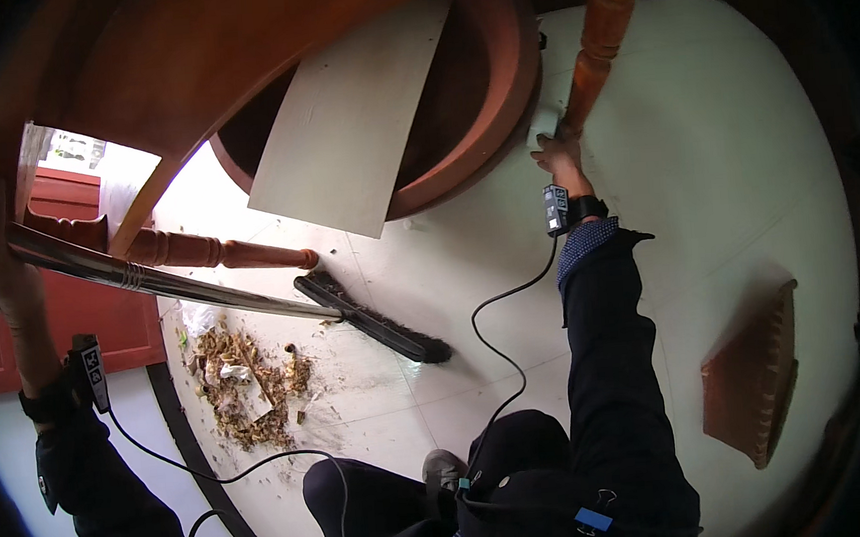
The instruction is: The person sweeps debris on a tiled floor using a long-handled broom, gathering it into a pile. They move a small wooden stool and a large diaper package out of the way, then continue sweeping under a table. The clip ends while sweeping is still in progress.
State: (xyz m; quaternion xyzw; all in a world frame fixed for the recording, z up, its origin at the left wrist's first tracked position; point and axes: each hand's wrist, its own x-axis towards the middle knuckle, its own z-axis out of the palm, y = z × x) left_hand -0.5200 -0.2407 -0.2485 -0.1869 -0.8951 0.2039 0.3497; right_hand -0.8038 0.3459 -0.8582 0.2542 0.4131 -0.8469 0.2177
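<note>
My left hand [8, 275] is wrapped around the metal handle of a broom, at the far left. The broom's dark bristle head [373, 317] rests on the tiled floor, beside a heap of brown debris and scraps [255, 382]. My right hand [558, 153] reaches forward to the foot of a turned wooden leg [595, 59]. Its fingers touch a small white object [543, 126] next to that leg; the grip's closure is partly hidden. Left of this hand stands a large round reddish-brown vessel [496, 140], with a pale flat board [352, 117] across its opening.
A brown angular object with a ridged edge [752, 377] lies on the floor at the right. A second turned wooden leg [227, 253] is at the left, near red panelling [67, 316]. Cables run from both wrists. Wooden furniture spans the upper left.
</note>
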